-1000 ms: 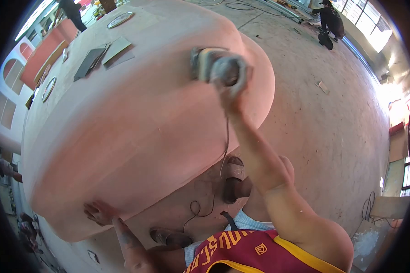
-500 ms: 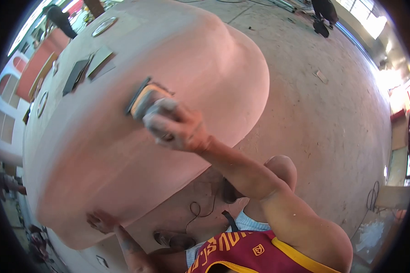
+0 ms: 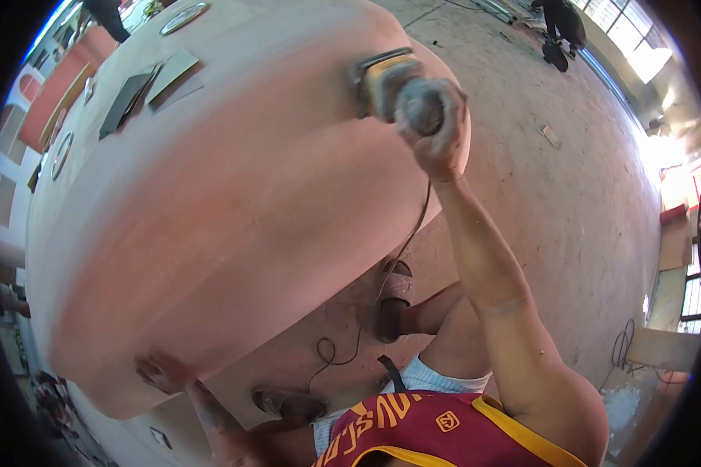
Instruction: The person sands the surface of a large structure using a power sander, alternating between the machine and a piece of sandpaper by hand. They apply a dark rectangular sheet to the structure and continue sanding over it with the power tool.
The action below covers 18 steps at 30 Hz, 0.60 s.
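Note:
My right hand (image 3: 436,128) is wrapped around the body of an orange-and-grey electric sander (image 3: 385,82), whose pad is against the upper right end of a large, curved, pinkish, dusty piece (image 3: 234,210). A dark cord (image 3: 422,210) hangs from the sander toward the floor. Down at the lower left, my left hand (image 3: 162,373) lies on the near side of the same piece, fingers apart and without a tool. Sheets of sandpaper (image 3: 175,76) and a dark flat pad (image 3: 125,105) lie on top of the piece, away from both hands.
Two oval metal-rimmed fittings, one a ring (image 3: 185,19), sit on the top. My sandalled foot (image 3: 397,284) stands beside the cord on the dusty concrete floor (image 3: 553,233). A crouching person (image 3: 561,31) is at the far right. A small scrap (image 3: 551,136) lies on the floor.
My right hand has swept the sander up and to the right along the curved surface, toward its far end. My left hand stays at about the same place on the piece.

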### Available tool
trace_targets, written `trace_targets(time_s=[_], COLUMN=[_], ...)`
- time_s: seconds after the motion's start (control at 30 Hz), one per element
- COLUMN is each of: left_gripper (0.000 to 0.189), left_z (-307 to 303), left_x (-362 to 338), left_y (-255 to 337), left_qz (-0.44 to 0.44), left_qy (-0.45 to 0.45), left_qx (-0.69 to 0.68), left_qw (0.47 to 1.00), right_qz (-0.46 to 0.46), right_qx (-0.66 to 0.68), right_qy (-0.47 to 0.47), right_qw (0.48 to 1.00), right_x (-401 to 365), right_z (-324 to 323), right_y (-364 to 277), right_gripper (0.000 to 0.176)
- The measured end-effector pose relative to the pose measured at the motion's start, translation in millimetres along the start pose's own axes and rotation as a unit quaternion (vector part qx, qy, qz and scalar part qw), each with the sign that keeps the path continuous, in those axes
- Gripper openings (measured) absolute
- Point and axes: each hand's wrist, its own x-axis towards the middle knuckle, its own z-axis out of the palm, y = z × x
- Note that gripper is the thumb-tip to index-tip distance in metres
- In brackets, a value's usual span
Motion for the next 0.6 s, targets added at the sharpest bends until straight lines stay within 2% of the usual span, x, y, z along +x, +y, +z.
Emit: trace_targets(time_s=[0.13, 0.23, 0.3, 0.33, 0.37, 0.4, 0.47, 0.53, 0.57, 0.6], left_gripper=[0.064, 0.065, 0.065, 0.065, 0.064, 0.064, 0.063, 0.062, 0.062, 0.062], left_z=[5.8, -8.7, 0.5, 7.4, 11.9, 15.5, 22.0, 20.6, 23.0, 13.0], left_x=[-3.1, -6.7, -2.0, 0.8, 2.7, 4.6, 7.3, 11.7, 12.7, 6.0], left_y=[-1.9, 14.3, 2.9, -5.9, -11.6, -17.5, -32.8, -31.6, -31.7, -21.4], left_qz=[-0.010, -0.027, -0.017, -0.010, -0.009, -0.010, 0.002, 0.032, 0.018, 0.003], left_qy=[0.017, 0.005, 0.013, 0.017, 0.020, 0.024, 0.025, 0.015, 0.014, 0.013], left_qx=[-0.061, 0.018, 0.020, 0.020, 0.013, 0.005, -0.005, -0.008, -0.009, -0.009], left_qw=[0.998, 0.999, 1.000, 1.000, 1.000, 1.000, 1.000, 0.999, 1.000, 1.000], right_qz=[0.100, 0.123, -0.058, 0.048, -0.012, -0.047, -0.071, -0.054, -0.046, -0.068], right_qx=[-0.012, 0.085, 0.067, 0.142, 0.157, 0.174, 0.153, 0.147, 0.143, 0.136], right_qy=[0.044, -0.033, -0.018, -0.052, -0.024, -0.038, -0.131, -0.167, -0.188, -0.124], right_qw=[0.994, 0.988, 0.996, 0.987, 0.987, 0.983, 0.977, 0.973, 0.971, 0.981], right_x=[4.9, -19.2, -14.5, -16.2, -27.5, -34.5, -31.5, -32.0, -32.0, -24.7], right_z=[-0.6, 8.8, 22.2, 19.8, 36.1, 43.8, 36.6, 38.0, 37.3, 34.8], right_y=[-7.9, -33.1, -81.7, -120.6, -134.0, -146.3, -172.1, -175.1, -173.3, -166.3], right_gripper=[0.071, 0.065, 0.046, 0.039, 0.043, 0.051, 0.058, 0.060, 0.062, 0.061])
